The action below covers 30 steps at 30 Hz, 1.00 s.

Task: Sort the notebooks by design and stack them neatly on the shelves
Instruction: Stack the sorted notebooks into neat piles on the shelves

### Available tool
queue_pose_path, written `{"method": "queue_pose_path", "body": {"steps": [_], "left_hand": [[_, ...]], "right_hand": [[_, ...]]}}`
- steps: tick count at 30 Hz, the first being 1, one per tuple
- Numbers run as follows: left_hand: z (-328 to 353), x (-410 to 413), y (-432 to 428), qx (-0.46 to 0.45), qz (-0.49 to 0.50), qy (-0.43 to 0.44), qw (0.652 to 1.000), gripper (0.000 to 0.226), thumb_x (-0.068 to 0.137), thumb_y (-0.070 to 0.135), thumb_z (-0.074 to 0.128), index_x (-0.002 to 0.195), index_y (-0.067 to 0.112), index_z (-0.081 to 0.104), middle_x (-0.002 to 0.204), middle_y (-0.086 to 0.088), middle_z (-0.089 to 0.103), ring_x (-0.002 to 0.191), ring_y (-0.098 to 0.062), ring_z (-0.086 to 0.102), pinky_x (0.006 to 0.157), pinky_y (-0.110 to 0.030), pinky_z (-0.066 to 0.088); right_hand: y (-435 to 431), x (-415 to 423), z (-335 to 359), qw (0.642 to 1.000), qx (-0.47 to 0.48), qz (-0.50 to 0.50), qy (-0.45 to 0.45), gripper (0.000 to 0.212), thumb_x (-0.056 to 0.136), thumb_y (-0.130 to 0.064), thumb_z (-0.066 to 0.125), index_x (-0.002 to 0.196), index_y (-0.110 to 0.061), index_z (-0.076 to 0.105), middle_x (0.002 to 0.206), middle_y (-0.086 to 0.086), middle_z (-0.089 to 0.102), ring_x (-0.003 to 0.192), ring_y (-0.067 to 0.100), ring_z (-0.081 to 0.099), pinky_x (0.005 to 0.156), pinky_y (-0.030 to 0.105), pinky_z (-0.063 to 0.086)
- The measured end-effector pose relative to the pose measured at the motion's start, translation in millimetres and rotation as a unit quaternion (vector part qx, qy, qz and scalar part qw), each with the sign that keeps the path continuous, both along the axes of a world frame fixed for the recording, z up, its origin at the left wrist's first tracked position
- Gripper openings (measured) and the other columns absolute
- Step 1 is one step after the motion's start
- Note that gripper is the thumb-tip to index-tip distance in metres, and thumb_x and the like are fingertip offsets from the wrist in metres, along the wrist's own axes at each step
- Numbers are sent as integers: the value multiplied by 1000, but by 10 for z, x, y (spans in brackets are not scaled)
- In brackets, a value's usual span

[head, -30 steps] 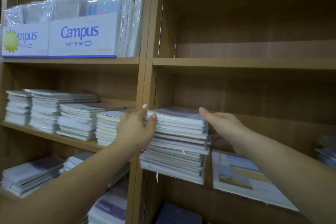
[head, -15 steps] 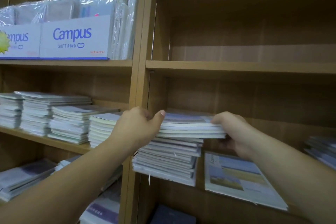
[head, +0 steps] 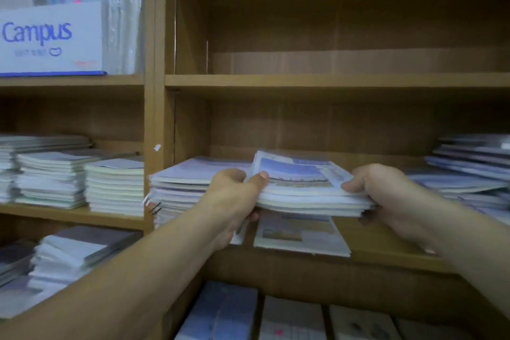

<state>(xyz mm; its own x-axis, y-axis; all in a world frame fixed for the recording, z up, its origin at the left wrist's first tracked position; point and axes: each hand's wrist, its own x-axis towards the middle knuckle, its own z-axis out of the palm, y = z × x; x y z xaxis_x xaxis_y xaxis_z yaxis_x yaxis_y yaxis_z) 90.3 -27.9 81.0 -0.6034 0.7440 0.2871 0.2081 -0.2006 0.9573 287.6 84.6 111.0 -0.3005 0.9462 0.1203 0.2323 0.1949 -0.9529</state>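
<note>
The left hand (head: 234,197) and right hand (head: 386,196), closed around its ends, hold a bundle of notebooks (head: 309,192) above one landscape notebook (head: 300,237) on the shelf (head: 386,252); sorting seems partly done, the untidy pile (head: 469,171) at right not yet.

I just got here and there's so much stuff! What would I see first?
First, the two hands in the middle: the left hand and the right hand grip a bundle of notebooks by its ends, just above a single notebook lying on the shelf. Next, the white Campus box stands out at the top left, with neat notebook stacks underneath.
</note>
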Motion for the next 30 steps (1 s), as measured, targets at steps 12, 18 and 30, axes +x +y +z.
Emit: {"method": "queue_pose_path", "body": {"steps": [12, 18, 30], "left_hand": [[-500, 149, 633, -78, 45, 141, 986, 56, 98, 48, 59, 141, 12, 53, 105, -6, 71, 64, -13, 71, 59, -26, 57], [-637, 37, 575, -217, 65, 424, 877, 45, 99, 56, 51, 116, 15, 61, 114, -11, 70, 105, -30, 66, 82, -28, 49], [-1225, -236, 522, -35, -42, 215, 975, 37, 78, 29, 88, 113, 29, 74, 106, 18, 76, 101, 2, 70, 96, -30, 57]], "right_hand": [[619, 235, -681, 988, 108, -5, -112, 30, 101, -38, 56, 116, -12, 56, 99, 8, 61, 76, 20, 61, 50, 25, 46], [787, 190, -869, 966, 116, 21, -231, 58, 89, -56, 69, 128, -15, 62, 116, -2, 65, 100, 12, 61, 76, 27, 47], [754, 139, -1029, 956, 165, 107, -218, 67, 53, -37, 100, 111, -23, 71, 94, -12, 76, 87, 3, 70, 75, 18, 53]]}}
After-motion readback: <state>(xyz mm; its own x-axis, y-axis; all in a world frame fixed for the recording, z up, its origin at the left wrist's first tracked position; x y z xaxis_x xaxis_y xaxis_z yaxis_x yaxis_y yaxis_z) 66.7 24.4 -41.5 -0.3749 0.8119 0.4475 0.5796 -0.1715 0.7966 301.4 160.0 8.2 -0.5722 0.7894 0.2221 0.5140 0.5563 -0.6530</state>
